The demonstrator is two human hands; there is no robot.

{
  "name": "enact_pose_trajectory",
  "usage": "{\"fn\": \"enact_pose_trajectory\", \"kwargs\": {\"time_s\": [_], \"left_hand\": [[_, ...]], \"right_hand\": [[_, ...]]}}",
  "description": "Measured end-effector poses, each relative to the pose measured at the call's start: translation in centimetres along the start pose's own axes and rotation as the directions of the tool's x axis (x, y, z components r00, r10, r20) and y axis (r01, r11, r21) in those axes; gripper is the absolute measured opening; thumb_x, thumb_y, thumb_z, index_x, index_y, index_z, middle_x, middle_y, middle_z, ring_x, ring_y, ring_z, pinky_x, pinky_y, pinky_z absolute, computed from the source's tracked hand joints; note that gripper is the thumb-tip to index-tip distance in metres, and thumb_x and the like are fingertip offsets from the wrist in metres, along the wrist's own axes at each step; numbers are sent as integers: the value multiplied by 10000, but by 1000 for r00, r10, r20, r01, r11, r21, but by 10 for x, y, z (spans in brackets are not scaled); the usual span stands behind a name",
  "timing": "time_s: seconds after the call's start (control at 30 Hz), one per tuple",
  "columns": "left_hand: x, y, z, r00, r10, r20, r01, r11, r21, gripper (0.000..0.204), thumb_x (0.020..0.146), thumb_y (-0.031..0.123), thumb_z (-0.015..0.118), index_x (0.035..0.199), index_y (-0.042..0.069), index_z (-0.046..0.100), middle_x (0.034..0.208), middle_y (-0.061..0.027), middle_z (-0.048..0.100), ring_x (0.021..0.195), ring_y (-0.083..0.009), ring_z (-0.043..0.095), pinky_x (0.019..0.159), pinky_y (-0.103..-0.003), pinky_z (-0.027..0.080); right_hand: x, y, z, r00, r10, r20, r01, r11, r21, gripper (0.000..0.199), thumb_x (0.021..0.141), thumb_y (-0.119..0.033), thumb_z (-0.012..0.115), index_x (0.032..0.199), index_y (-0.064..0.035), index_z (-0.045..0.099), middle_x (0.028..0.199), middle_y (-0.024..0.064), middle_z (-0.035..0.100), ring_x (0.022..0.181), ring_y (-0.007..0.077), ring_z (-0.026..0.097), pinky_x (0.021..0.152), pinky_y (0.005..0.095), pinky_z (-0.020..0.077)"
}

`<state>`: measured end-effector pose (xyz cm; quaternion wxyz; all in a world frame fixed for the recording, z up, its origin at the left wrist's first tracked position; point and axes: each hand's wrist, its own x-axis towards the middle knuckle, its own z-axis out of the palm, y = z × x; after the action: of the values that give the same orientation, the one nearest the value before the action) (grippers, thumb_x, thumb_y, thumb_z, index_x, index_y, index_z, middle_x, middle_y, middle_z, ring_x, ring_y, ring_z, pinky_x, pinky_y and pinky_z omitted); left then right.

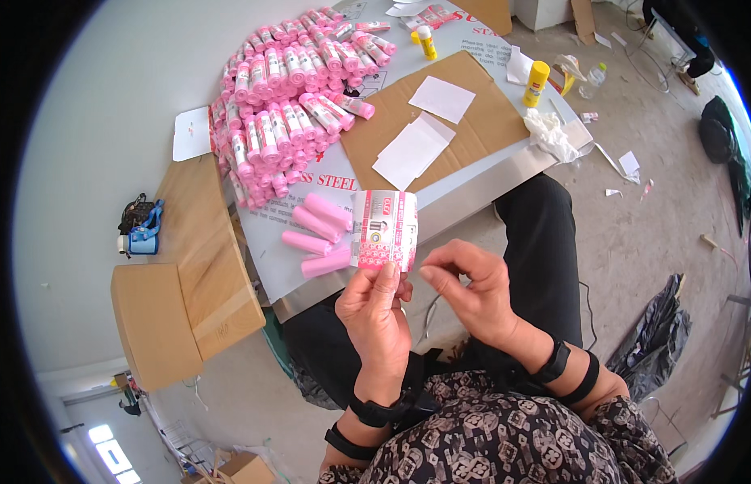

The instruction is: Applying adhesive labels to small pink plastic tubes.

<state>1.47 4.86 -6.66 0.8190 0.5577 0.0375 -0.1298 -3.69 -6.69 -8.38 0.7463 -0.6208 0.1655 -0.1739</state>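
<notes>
My left hand (375,310) holds up a pink roll wrapped in a white and pink printed label (383,230), gripping its lower edge. My right hand (472,286) hovers just right of it with fingers pinched together, touching nothing I can see. Beyond the label, several plain pink rolls (317,230) lie on the metal table (448,202). Farther back is a large heap of labelled pink rolls (282,105).
A cardboard sheet (472,129) carries white paper sheets (412,149). Two yellow glue sticks (537,82) stand near crumpled paper (549,133). A wooden bench (198,258) with a blue cup (141,240) stands to the left. A black bag (654,331) lies on the concrete floor.
</notes>
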Motion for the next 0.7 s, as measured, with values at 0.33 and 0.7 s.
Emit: {"fn": "enact_pose_trajectory", "kwargs": {"time_s": [0.33,0.7], "left_hand": [[-6,-6,6,976,211,46,-216,965,150,48,873,-17,625,902,-46,652,859,-31,631,767,-68,529,696,-219,432],[-7,-7,3,878,430,209,-465,664,586,109,911,40,605,867,-57,633,855,-25,622,777,-55,519,697,-208,432]], "right_hand": [[2,-5,11,951,-310,9,302,920,-248,108,768,-20,687,847,19,625,706,143,604,606,300,605,527,353,472],[1,-9,11,973,-230,20,227,942,-249,77,773,-8,656,837,30,637,706,175,617,628,332,617,545,375,482]]}}
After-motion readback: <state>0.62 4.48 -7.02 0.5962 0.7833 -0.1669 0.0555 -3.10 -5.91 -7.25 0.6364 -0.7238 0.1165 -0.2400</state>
